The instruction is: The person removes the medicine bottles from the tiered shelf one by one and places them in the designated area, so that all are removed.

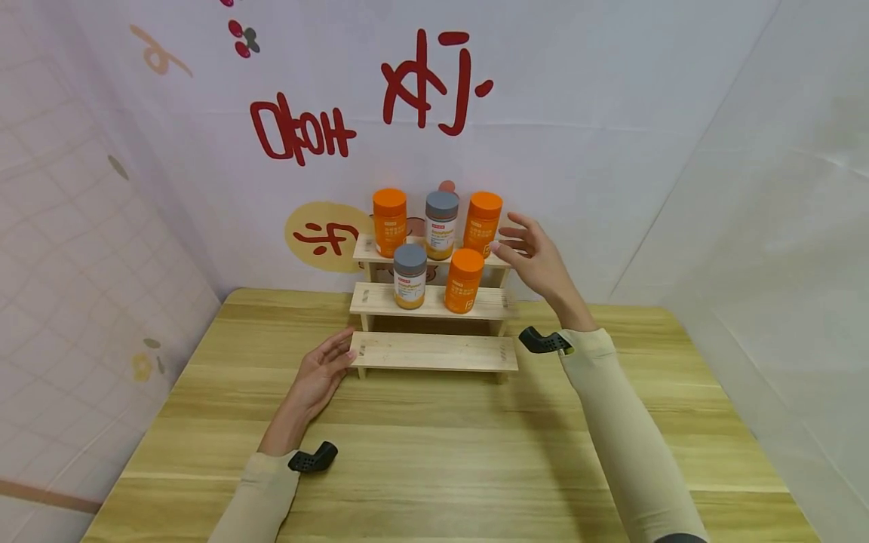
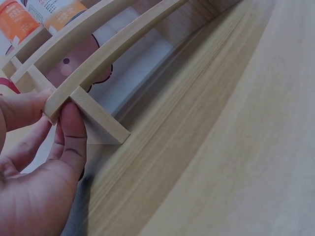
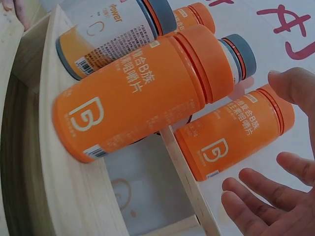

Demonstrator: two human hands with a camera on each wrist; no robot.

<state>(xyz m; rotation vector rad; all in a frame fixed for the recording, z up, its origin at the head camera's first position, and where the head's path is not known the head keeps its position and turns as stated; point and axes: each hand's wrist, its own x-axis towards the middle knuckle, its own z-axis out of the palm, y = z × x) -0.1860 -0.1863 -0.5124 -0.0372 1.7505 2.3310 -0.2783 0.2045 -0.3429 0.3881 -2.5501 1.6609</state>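
Three orange bottles (image 1: 464,285), two grey-lidded jars (image 1: 410,285)

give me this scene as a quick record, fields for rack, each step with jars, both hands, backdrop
rack: three-step wooden rack on a wood-grain table
top step: left orange jar, central grey-lidded jar, right orange jar
middle step: left grey-lidded jar, right orange jar
left hand: pinches the left end of the bottom step
right hand: fingers spread beside the top step's right orange jar; contact unclear
backdrop: white sheet with red characters
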